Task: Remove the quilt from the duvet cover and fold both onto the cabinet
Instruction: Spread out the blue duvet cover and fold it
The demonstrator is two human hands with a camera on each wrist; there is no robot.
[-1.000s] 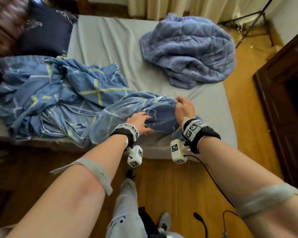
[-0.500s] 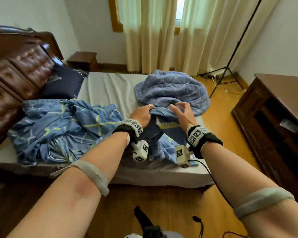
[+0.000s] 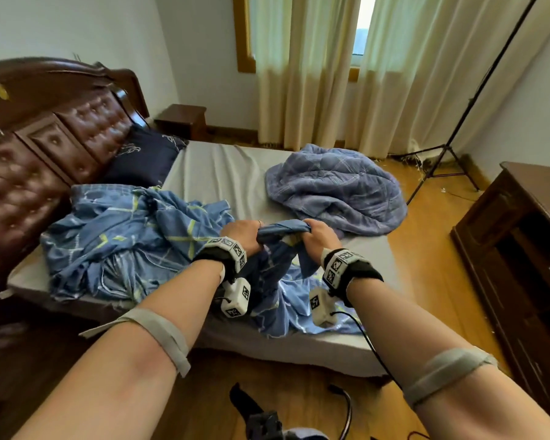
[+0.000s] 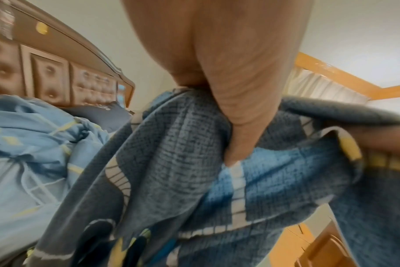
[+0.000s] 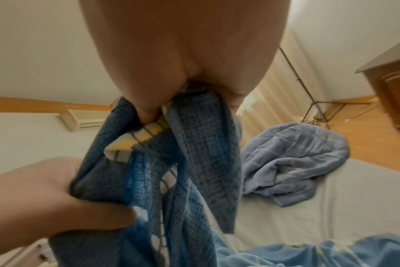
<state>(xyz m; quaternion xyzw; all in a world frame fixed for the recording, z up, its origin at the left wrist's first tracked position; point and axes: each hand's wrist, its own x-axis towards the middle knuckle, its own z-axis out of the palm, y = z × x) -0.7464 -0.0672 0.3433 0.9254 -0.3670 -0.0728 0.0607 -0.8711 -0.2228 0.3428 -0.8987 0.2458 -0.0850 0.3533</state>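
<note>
The blue duvet cover [image 3: 124, 236] with yellow and white lines lies rumpled over the near left of the bed [image 3: 223, 176]. Both my hands grip a bunched edge of it, lifted above the mattress. My left hand [image 3: 245, 231] holds the left end of that bunch and my right hand [image 3: 318, 233] the right end, a short span of cloth stretched between them. The wrist views show the cover [image 4: 171, 171] [image 5: 189, 144] clamped in each fist. The pale blue quilt [image 3: 337, 188] [image 5: 292, 159] lies crumpled apart at the far right of the bed. A dark wooden cabinet [image 3: 527, 236] stands at the right.
A dark pillow [image 3: 140, 157] leans on the tufted headboard [image 3: 45, 131]. A small nightstand [image 3: 181, 120] stands beyond the bed. A black tripod stand [image 3: 451, 128] stands by the curtains [image 3: 331, 71]. A strip of wooden floor [image 3: 426, 249] runs between bed and cabinet.
Both hands have lifted the gathered edge of the duvet cover off the mattress and closed into fists on it. My head has tilted up, bringing the window and cabinet into view.
</note>
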